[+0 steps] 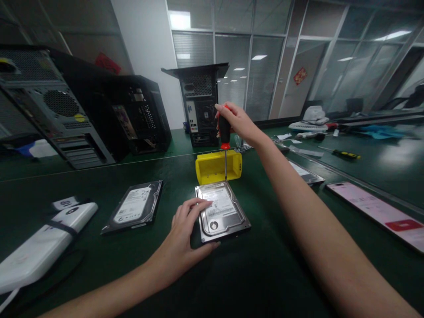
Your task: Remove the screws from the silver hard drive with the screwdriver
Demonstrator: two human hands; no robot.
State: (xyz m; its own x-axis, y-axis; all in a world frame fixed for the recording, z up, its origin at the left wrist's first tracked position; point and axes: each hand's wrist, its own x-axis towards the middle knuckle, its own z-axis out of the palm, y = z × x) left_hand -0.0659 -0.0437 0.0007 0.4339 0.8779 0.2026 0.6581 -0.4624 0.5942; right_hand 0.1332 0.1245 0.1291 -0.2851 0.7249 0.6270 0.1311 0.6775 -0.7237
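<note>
A silver hard drive [228,216] with a white label lies on the green table in front of me. My left hand [185,225] grips its near left side, fingers on the label and thumb along the front edge. Held upright above the drive's far edge is a screwdriver [225,132] with a black and red handle. My right hand [236,119] is wrapped round that handle. The tip meets the drive near its far right corner; the exact contact point is too small to make out. Just behind the drive, a yellow plastic bin [215,170] rests with its opening toward me.
Another hard drive [139,203] and a white power bank [49,243] lie to the left. Computer cases [202,106] stand at the back. On the right are a pink-screened phone [374,207], a partly hidden drive [306,172] and a yellow-black screwdriver [346,154].
</note>
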